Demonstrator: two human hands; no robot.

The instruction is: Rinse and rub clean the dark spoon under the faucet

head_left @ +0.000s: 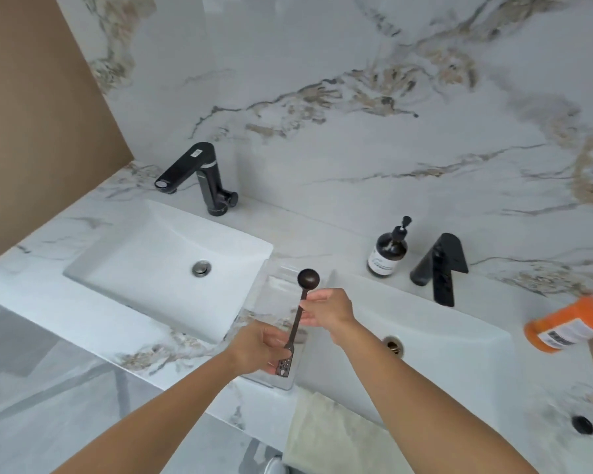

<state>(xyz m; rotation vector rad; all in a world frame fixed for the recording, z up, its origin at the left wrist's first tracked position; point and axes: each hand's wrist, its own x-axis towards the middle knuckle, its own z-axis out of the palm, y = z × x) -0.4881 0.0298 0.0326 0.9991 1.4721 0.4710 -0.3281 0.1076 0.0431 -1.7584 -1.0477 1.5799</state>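
Marble counter, dark spoon pinched between both hands

Both hands hold a dark spoon above the marble counter between two sinks.

The left hand grips the spoon near its flat decorated end; the right hand pinches the stem just below the round bowl, which points away from the person. Under the spoon lies what seems to be a clear tray — its edges are faint. The left sink has a black faucet; the right sink has another faucet, a dark soap bottle beside it — an orange bottle at the far right.
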